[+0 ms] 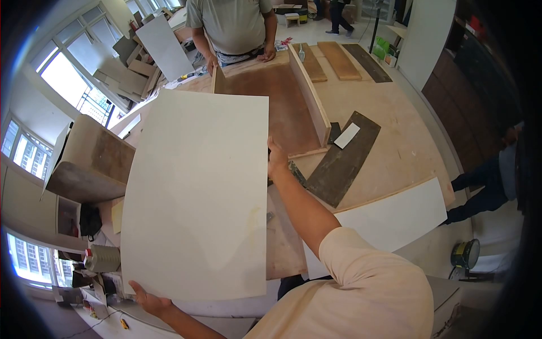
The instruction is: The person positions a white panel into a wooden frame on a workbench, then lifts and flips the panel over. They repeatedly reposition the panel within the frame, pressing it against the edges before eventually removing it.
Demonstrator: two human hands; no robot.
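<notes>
A large white panel (195,192) is held up in front of me, covering much of the table behind it. My left hand (149,300) grips its lower left corner, with the fingers partly hidden behind the board. Higher up, my right hand (276,158) is closed on the panel's right edge. Just beyond that hand lies a shallow wooden box frame (316,101) with a brown bottom. To the right of my right forearm, a dark board (353,164) rests on the table with a small white piece (347,136) on top.
Across the wooden table (403,135) stands a person (231,28) with one hand at the frame's corner. Several boards (339,59) lie at the far right. A white sheet (395,217) is near the right edge. At left are a brown cabinet (93,161) and a jug (104,258).
</notes>
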